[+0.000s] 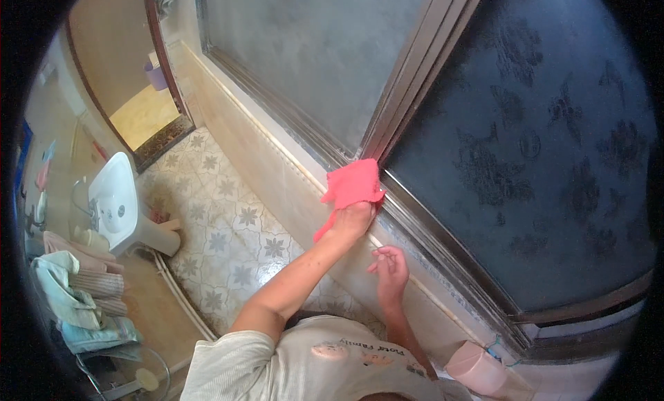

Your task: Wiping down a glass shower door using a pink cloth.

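My left hand (355, 219) grips a red cloth (354, 183) and presses it on the lower window track, at the foot of the brown upright frame (404, 84). Part of the cloth hangs down below my wrist. My right hand (391, 271) is held just in front of the stone ledge (430, 300), its fingers loosely curled, and no object shows in it. Left of the upright is a frosted pane (306, 53). The dark pane (544, 157) on the right bears leaf-like or smeared marks. Metal window rails (436, 219) run below both panes.
A white pedestal washbasin (118, 204) stands to the left on patterned floor tiles (228, 214). Towels (88, 297) hang at the lower left, above a shower head (147, 379). A pink plastic container (476, 367) hangs at the lower right. The doorway threshold (163, 141) lies far left.
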The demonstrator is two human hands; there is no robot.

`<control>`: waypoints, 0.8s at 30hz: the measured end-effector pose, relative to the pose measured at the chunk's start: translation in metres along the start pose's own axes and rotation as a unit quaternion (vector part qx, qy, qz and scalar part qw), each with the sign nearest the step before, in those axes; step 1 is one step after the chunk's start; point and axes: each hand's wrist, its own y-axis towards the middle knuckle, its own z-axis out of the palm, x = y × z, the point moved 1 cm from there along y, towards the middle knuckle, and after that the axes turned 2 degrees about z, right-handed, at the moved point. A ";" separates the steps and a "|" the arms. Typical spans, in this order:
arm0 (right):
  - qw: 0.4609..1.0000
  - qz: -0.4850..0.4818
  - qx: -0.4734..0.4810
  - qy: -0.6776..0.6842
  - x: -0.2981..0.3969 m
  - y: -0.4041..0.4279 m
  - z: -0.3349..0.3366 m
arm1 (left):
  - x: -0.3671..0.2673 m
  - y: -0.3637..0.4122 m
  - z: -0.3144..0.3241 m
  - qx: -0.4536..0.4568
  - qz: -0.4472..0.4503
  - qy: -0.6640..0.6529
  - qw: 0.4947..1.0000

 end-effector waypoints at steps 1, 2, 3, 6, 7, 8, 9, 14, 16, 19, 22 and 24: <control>1.000 0.006 -0.001 -0.004 0.003 -0.002 0.001 | 0.004 -0.004 0.002 -0.051 0.025 -0.015 0.998; 1.000 0.007 -0.003 -0.003 0.003 -0.003 0.001 | 0.008 -0.011 0.002 -0.049 0.025 -0.016 0.998; 1.000 0.000 -0.003 -0.001 0.004 -0.003 0.001 | 0.009 -0.015 -0.002 0.005 -0.037 -0.013 0.999; 1.000 0.003 -0.002 0.001 0.001 -0.005 -0.002 | -0.001 -0.010 -0.008 0.119 -0.101 -0.019 0.988; 1.000 0.012 0.002 0.000 -0.001 -0.004 -0.003 | -0.006 -0.004 -0.009 0.177 -0.104 -0.028 0.978; 1.000 0.011 0.002 0.000 -0.002 -0.004 -0.003 | -0.003 0.001 -0.003 0.177 -0.104 -0.028 0.978; 1.000 0.006 0.011 0.006 -0.002 -0.005 -0.001 | 0.002 0.003 0.002 0.093 -0.007 0.002 0.996; 1.000 0.005 0.012 0.006 0.004 -0.011 0.001 | 0.032 -0.024 0.013 -0.036 0.123 0.059 0.990; 1.000 -0.011 -0.014 -0.002 0.003 -0.011 -0.004 | 0.010 -0.020 -0.005 0.063 0.041 0.009 0.997; 1.000 0.009 -0.007 0.009 -0.004 -0.014 -0.007 | 0.001 -0.005 -0.003 0.098 -0.003 0.015 0.995; 1.000 0.007 0.009 -0.014 0.005 -0.015 -0.002 | 0.015 -0.006 0.004 0.071 -0.064 -0.151 0.984; 1.000 0.000 0.002 -0.003 0.006 -0.015 -0.001 | 0.025 -0.013 0.004 0.098 -0.164 -0.360 0.913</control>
